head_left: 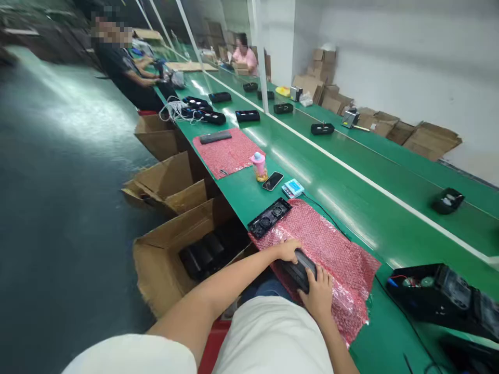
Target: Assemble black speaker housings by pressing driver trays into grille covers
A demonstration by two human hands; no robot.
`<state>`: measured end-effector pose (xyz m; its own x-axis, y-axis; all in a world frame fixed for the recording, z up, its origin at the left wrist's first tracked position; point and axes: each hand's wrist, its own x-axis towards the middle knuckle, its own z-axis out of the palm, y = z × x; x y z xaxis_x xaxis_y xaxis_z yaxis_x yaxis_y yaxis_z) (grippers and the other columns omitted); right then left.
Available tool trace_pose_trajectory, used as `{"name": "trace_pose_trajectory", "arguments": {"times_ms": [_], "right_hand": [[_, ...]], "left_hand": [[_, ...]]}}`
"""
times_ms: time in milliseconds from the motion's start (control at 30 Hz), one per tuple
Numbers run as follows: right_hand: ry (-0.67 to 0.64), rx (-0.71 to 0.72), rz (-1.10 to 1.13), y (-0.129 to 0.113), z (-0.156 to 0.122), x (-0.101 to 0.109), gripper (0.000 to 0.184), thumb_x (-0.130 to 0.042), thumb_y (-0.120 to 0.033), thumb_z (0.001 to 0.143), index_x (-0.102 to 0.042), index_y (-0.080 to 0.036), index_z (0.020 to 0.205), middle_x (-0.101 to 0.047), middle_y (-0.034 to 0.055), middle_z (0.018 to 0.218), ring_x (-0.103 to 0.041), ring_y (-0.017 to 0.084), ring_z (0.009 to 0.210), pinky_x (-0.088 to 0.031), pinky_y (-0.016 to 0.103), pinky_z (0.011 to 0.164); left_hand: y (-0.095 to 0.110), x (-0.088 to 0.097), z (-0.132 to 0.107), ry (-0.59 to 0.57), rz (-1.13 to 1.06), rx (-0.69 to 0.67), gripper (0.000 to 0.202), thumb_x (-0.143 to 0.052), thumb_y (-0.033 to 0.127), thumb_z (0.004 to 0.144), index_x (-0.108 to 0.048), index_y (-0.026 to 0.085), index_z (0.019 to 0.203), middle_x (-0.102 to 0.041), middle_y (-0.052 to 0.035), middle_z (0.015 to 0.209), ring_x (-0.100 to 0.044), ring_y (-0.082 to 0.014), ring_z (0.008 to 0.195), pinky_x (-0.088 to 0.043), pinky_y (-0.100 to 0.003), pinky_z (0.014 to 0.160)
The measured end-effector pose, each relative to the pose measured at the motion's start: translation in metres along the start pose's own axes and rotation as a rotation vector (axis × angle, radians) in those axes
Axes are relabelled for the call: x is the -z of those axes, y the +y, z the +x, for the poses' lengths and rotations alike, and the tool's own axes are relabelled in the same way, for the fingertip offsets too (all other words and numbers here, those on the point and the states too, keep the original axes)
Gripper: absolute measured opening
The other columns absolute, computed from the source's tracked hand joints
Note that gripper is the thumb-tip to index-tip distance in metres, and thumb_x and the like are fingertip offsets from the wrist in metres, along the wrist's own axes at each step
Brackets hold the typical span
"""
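A black oblong speaker housing (299, 269) lies on a red bubble-wrap sheet (335, 254) at the near edge of the green bench. My left hand (289, 250) grips its far end with curled fingers. My right hand (318, 291) holds its near end, fingers wrapped over the top. A black panel with round speaker openings (270, 217) rests on the sheet's far corner, apart from both hands.
A pink bottle (258, 166), a phone (272, 181) and a small blue-white device (293, 187) stand beyond the sheet. A second red sheet (228, 153) carries a dark bar. Open cartons (167, 254) with black parts sit left of the bench. Black equipment (440, 293) sits at right. Two people work farther along the bench.
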<state>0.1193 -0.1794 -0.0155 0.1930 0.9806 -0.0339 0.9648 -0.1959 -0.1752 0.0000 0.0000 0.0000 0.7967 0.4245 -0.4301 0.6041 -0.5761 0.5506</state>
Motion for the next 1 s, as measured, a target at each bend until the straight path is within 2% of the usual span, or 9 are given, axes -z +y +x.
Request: {"name": "trace_pose_trajectory", "arguments": {"times_ms": [367,733,1000], "right_hand": [[0.004,-0.002,-0.007,0.003,0.001,-0.003,0.056,-0.068,-0.035,0.067,-0.056,-0.026,0.121,-0.042,0.0118,0.135,-0.037,0.032,0.122,-0.023,0.046,0.102],[0.006,0.002,-0.008,0.005,0.001,-0.003,0.056,-0.068,-0.035,0.066,-0.056,-0.026,0.121,-0.044,0.0120,0.133,-0.037,0.032,0.122,-0.025,0.046,0.100],[-0.002,0.000,-0.011,0.005,0.002,-0.003,0.056,-0.067,-0.035,0.067,-0.055,-0.026,0.121,-0.043,0.0120,0.135,-0.036,0.032,0.122,-0.025,0.046,0.100]], "left_hand": [[0.008,0.006,-0.003,-0.005,-0.008,0.041,0.039,-0.057,0.037,0.084,-0.052,0.017,0.118,-0.050,-0.0090,0.125,-0.042,-0.0279,0.120,-0.032,-0.054,0.100],[0.018,0.015,-0.009,-0.022,-0.032,0.080,0.040,-0.058,0.036,0.084,-0.051,0.018,0.119,-0.049,-0.0091,0.126,-0.040,-0.0286,0.122,-0.031,-0.055,0.101],[0.018,0.015,-0.009,-0.007,-0.043,0.089,0.042,-0.058,0.036,0.084,-0.049,0.018,0.121,-0.047,-0.0094,0.129,-0.040,-0.0290,0.123,-0.031,-0.055,0.101]]}}
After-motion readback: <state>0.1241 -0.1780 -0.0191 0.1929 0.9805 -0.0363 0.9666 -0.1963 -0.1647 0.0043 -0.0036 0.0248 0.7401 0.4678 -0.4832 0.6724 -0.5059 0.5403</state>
